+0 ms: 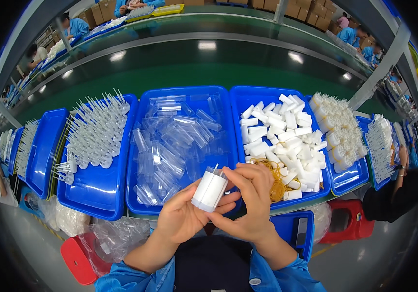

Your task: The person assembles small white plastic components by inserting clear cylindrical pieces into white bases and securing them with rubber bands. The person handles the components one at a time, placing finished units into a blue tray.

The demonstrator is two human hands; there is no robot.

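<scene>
My left hand [182, 216] is wrapped round a clear plastic sleeve with a white cylinder inside [210, 190], tilted in front of my chest. A thin pale stem sticks out at its upper end, and a translucent cap-like piece covers the lower end. On the other side, my right hand [251, 204] grips it too, with fingertips at the top rim and the thumb near the bottom. Behind the hands lie loose clear sleeves [177, 134] in one blue tray and white cylinders [287, 138] with yellow rubber bands [278, 180] in another.
A blue tray [92, 197] at left holds several stemmed white pieces [99, 129]. Bundled pale pieces [338, 131] fill a tray at right. Beyond runs a green conveyor belt [209, 63]. Red stools [80, 258] and plastic bags [119, 238] are below. Other people [350, 36] sit at the far lines.
</scene>
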